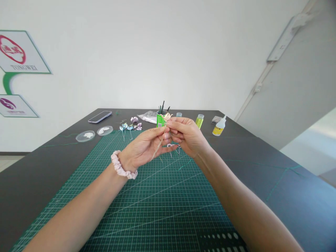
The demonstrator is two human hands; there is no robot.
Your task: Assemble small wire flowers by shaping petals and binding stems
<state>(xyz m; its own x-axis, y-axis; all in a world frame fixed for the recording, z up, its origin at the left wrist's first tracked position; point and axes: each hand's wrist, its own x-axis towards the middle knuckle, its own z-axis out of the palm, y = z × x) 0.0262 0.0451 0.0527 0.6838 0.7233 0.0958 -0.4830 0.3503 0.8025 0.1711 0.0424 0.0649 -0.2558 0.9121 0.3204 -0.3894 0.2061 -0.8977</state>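
Note:
Above the green cutting mat (147,203), both hands meet around a small cream artificial flower (167,116) with a thin stem. My left hand (148,143), a pink scrunchie (123,166) at its wrist, pinches the stem between thumb and fingers. Just under the petals, my right hand (187,134) closes its thumb and index finger on the flower's base. The stem's pale tail hangs down across my left fingers. Partly hidden behind the hands, small purple-white flowers on wires (170,145) lie on the mat.
Blue flowers (127,127) and purple flowers (138,125) lie at the mat's far edge. Behind stand a green tool cup (160,120), a yellow-green container (199,121) and a glue bottle (219,126). Left are two dishes (85,136) with white pieces and a phone (100,117). Green threads (278,182) lie right.

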